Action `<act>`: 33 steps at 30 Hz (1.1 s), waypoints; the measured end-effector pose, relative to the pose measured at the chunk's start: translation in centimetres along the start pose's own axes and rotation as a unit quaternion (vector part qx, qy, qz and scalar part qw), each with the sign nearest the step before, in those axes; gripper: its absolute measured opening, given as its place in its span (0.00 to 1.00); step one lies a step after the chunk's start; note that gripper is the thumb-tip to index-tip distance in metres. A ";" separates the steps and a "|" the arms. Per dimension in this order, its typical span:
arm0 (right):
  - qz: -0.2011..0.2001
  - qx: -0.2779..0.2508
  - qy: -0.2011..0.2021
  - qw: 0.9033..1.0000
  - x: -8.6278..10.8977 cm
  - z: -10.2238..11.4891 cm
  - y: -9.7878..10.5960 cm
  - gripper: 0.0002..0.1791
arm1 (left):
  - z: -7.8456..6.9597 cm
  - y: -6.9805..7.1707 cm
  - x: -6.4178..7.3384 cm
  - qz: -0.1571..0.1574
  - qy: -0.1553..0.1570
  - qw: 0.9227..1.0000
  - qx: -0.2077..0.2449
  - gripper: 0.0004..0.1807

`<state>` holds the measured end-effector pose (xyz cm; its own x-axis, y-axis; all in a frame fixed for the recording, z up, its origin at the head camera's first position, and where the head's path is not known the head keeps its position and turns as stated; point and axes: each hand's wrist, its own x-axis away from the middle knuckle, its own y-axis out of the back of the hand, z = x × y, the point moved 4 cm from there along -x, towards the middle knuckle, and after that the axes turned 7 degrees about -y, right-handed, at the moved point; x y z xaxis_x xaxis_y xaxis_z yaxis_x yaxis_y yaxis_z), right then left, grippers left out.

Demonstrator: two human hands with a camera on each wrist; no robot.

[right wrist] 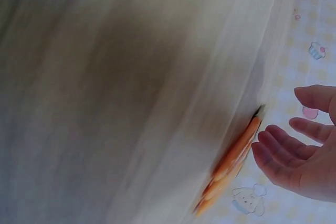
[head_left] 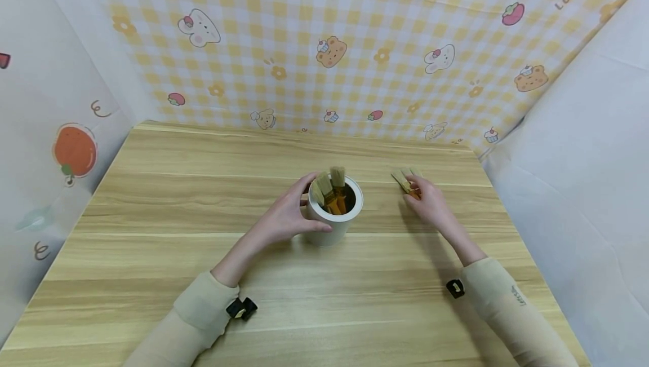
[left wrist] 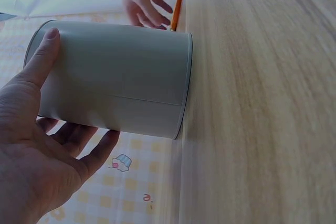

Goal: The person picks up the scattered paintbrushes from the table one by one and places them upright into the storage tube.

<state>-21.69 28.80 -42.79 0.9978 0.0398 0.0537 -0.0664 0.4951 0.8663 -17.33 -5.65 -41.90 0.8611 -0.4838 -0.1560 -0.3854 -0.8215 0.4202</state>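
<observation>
Over the wooden table (head_left: pixel 314 305), the left hand (head_left: pixel 289 215) grips the pale can (head_left: pixel 327 236) round its side, thumb on the near face, seemingly to steady it. The upright brushes (head_left: pixel 338 177) lean inside, bristles up because their handles point down. Farther on, towards the back right corner, the right hand (head_left: pixel 428 202) is relaxed, fingers parted (pinching nothing, by its wrist view), at the loose brushes (head_left: pixel 400 178), whose bristles face the back edge.

Left grip (left wrist: pixel 39 156) round can (left wrist: pixel 115 72) (grey)
</observation>
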 end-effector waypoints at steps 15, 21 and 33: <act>-0.018 0.071 0.016 0.997 -0.3 -1.2 0.0 0.26 | 0.1 0.0 0.0 0.001 -0.002 1.000 0.004 0.63; -0.005 0.102 0.029 0.994 -0.4 -1.3 -0.1 0.20 | 0.0 0.0 0.0 0.001 -0.001 1.000 0.004 0.63; 0.075 0.113 0.008 0.991 -0.4 -0.8 0.2 0.17 | 0.0 0.0 0.1 0.002 0.001 1.000 0.003 0.63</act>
<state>-22.09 29.60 -43.00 0.9766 0.1125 0.1835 -0.2081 0.2764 0.9383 -17.23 -5.72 -41.88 0.8605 -0.4861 -0.1521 -0.3908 -0.8217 0.4148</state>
